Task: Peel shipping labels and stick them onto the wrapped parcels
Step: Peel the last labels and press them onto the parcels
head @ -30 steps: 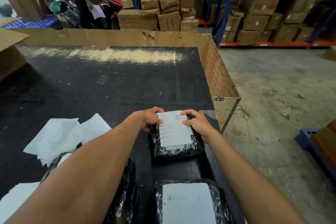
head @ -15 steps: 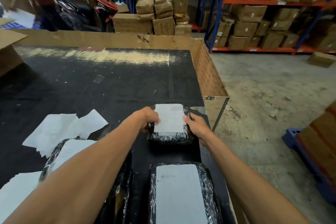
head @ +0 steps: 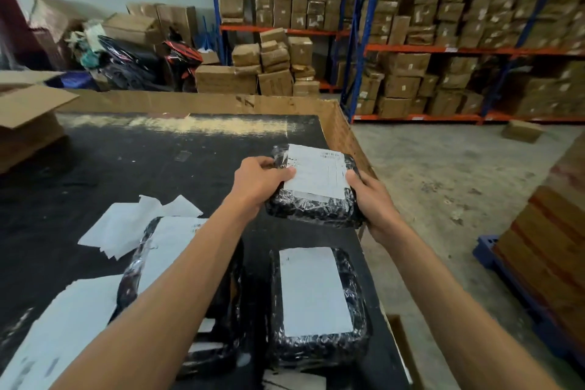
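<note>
A black wrapped parcel [head: 311, 210] with a white shipping label [head: 315, 172] on top is held above the black table [head: 126, 168] near its right edge. My left hand [head: 258, 182] grips its left side with the thumb on the label. My right hand [head: 368, 199] grips its right side. A second labelled parcel [head: 316, 348] lies close to me on the table. A third labelled parcel [head: 139, 269] lies left of it, partly hidden by my left forearm.
White backing sheets [head: 126, 228] lie on the table at left. Cardboard walls [head: 343, 133] edge the table at the back and right. An open carton [head: 28, 123] stands at far left. Shelves of boxes [head: 443, 41] line the back, and a blue pallet [head: 519, 285] with stacked cartons sits at right.
Both hands have lifted the labelled parcel off the table and carried it up and to the right. The camera has tilted up, showing more of the shelves.
</note>
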